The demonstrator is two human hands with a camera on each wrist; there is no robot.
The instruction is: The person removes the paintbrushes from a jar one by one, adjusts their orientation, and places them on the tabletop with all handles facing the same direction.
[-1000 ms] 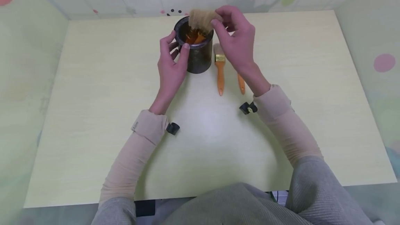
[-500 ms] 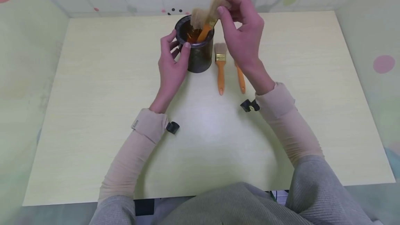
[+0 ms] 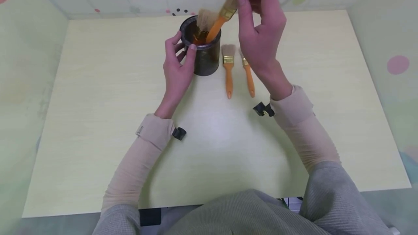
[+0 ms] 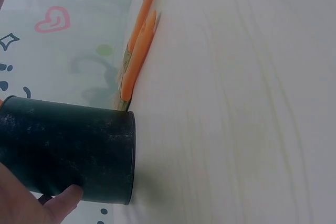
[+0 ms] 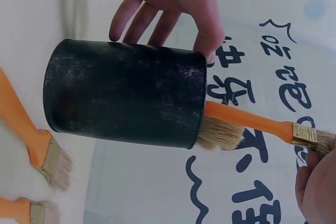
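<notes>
While our left hand point(image 3: 177, 66) wraps the dark cylindrical metal can point(image 3: 201, 52) to steady it, our right hand point(image 3: 261, 28) pinches an orange-handled bristle brush point(image 3: 219, 23) by its head, handle tip inside the can; two matching orange-handled brushes point(image 3: 228, 69) lie flat just right of it on the pale wooden table point(image 3: 98, 100).

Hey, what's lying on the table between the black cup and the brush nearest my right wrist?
One orange-handled brush lies flat there, bristles pointing away from you, between the black cup and the outer brush. The head view shows it.
</notes>
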